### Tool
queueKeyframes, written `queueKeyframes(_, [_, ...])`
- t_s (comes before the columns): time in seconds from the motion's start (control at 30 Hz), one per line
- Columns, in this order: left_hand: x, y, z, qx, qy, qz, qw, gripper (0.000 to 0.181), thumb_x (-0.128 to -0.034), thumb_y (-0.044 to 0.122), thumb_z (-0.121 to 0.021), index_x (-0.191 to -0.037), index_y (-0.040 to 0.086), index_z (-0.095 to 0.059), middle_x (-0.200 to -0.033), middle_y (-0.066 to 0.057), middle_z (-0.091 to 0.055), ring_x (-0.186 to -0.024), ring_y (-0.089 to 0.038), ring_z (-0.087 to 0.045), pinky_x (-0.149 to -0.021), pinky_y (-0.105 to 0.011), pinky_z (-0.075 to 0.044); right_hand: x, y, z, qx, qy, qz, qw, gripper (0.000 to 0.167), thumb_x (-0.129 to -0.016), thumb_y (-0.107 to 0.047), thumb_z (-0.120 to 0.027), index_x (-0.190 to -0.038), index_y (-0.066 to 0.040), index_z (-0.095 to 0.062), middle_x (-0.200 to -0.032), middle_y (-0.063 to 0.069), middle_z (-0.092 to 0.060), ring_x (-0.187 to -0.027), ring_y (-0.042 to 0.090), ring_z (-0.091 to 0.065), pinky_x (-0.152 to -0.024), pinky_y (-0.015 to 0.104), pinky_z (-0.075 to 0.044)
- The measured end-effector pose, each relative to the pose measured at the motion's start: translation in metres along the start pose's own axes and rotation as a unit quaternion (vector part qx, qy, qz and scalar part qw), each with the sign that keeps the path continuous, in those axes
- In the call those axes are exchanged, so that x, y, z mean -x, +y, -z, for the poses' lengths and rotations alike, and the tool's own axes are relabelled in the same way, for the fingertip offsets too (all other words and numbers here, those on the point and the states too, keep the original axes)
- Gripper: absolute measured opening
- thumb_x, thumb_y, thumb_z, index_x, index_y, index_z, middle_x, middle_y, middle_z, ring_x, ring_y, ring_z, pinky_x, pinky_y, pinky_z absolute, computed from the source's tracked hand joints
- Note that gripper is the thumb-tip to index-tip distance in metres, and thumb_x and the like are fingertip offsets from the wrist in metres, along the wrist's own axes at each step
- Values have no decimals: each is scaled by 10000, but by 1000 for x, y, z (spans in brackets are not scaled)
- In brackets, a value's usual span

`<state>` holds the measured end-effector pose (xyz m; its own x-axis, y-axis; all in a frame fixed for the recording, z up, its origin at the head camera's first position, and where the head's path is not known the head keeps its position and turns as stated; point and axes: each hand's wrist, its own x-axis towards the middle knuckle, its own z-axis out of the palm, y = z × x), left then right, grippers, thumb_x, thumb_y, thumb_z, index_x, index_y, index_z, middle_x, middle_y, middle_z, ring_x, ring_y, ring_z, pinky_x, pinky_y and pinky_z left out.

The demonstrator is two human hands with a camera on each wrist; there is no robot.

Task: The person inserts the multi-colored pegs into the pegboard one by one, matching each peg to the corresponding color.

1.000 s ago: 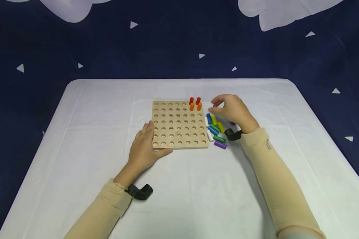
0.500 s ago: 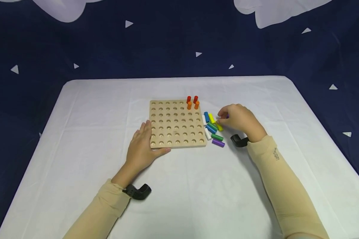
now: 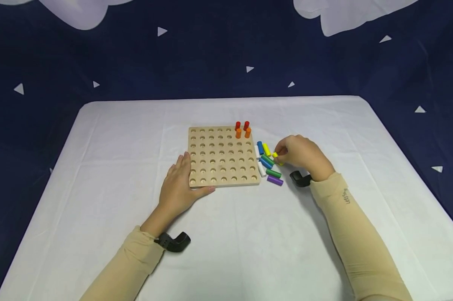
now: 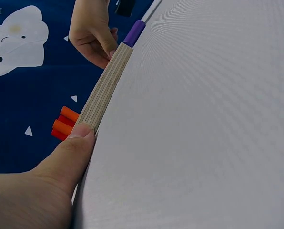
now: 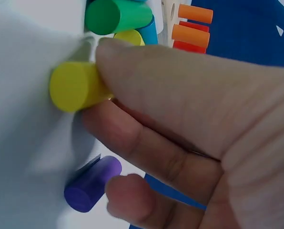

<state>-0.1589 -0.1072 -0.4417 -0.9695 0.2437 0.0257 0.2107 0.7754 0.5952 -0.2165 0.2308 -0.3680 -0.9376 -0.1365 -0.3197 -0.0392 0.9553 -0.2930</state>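
My right hand (image 3: 301,155) pinches a yellow peg (image 5: 70,87) between thumb and fingers, right of the wooden pegboard (image 3: 217,166). Whether that peg touches the cloth I cannot tell. Along the board's left side lie the straight fingers of my left hand (image 3: 175,184), with its thumb (image 4: 77,138) against the front edge. Two red pegs (image 3: 246,125) and two orange pegs (image 3: 238,133) stand upright in the back right corner holes. A purple peg (image 5: 92,183) lies close to the right hand's fingertips; the hand hides it in the head view.
Beside the board's right edge lie loose pegs: another yellow peg (image 3: 266,149), blue pegs (image 3: 260,147), green pegs (image 3: 273,173), white pegs (image 3: 262,169) and a purple peg (image 3: 275,180). White cloth (image 3: 226,242) covers the table; a dark blue patterned backdrop (image 3: 196,58) rises behind.
My right hand has come down toward the front from above the pegs and now pinches a yellow peg. The left hand stays at the board, and the standing pegs are the same.
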Motion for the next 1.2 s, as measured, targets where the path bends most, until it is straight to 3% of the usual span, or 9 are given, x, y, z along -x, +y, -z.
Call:
queueKeyframes(0.33, [0, 2, 1, 2, -25, 4, 10000, 1266, -731, 623, -789, -1576, -22, -100, -1651, -181, -128, -1553, -314, -103, -1279, -458, -78, 0, -2, 0, 269, 1, -33, 9996, 348, -847, -236, -793, -1148, -72, -731, -1001, 71, -724, -879, 234, -610, -805, 416, -503])
queueKeyframes(0.83, [0, 2, 2, -20, -45, 37, 10000, 1271, -730, 622, -790, -1577, -18, -92, -1652, -181, -125, -1553, -314, -100, -1279, -458, -74, -2, 3, -3, 141, 3, 38, 9999, 293, -862, -247, -762, -1108, -94, -718, -917, 39, -686, -848, 224, -585, -772, 387, -482])
queueKeyframes(1.2, [0, 2, 2, -33, -7, 6, 10000, 1268, -730, 621, -791, -1573, -28, -100, -1647, -188, -134, -1551, -316, -110, -1279, -457, -79, -3, 8, 0, -278, 656, 215, 9972, 251, -868, -254, -737, -1071, -109, -711, -953, 59, -700, -853, 233, -596, -766, 390, -479])
